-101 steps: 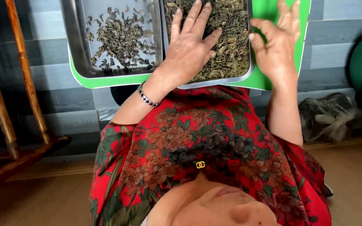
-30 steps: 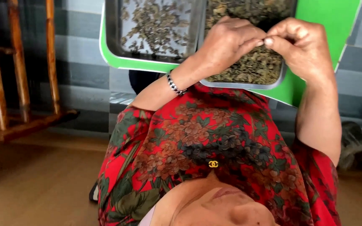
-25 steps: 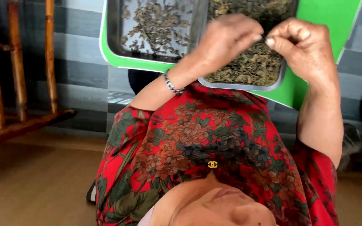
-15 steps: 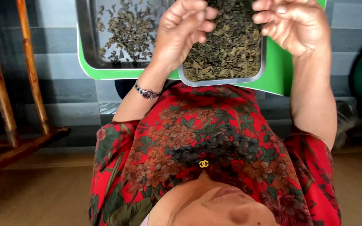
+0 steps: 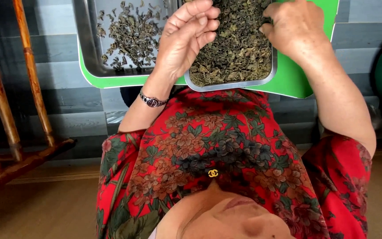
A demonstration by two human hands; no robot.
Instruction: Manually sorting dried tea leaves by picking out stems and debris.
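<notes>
Dried leaves (image 5: pixel 237 48) in right metal tray (image 5: pixel 231 84) | light, brittle, crumbly; pinch small tufts | left hand (image 5: pixel 186 37) loosely curled, empty | right hand (image 5: pixel 295 28) pinching leaves at tray's right edge

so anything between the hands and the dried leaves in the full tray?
Nothing visible. The left hand hovers over the near edge of the full metal tray, fingers curled just above the dried leaves. The right hand rests at the tray's right edge, fingertips at the leaves. The second tray lies off to the side.
</notes>
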